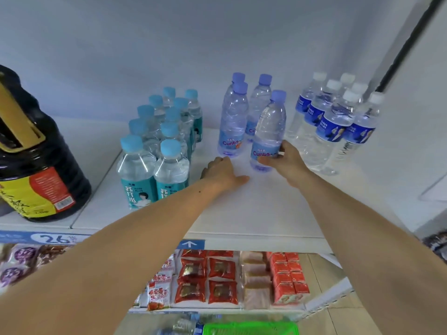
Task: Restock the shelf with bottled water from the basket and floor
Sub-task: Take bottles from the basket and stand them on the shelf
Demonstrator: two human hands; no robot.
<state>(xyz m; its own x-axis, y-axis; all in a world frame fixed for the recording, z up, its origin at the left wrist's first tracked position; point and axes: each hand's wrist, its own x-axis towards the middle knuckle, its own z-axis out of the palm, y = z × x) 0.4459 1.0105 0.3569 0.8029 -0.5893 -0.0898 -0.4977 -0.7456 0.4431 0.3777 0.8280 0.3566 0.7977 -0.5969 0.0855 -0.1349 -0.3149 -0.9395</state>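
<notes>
On the white top shelf (254, 209) stand three groups of water bottles. My right hand (287, 163) grips the lower part of a purple-capped bottle (269, 129), which leans slightly left and touches the shelf. Three more purple-capped bottles (233, 117) stand upright behind and left of it. My left hand (223, 172) rests on the shelf with relaxed fingers, just in front of those bottles, holding nothing. A green basket (249, 328) shows at the bottom edge, with a bottle (179, 326) dimly visible beside it.
Several teal-labelled bottles (154, 155) stand left of my hands, and several white-capped, blue-labelled bottles (336, 122) stand on the right. A large dark jug (36, 165) sits at the far left. Snack packets (217, 279) fill the lower shelf.
</notes>
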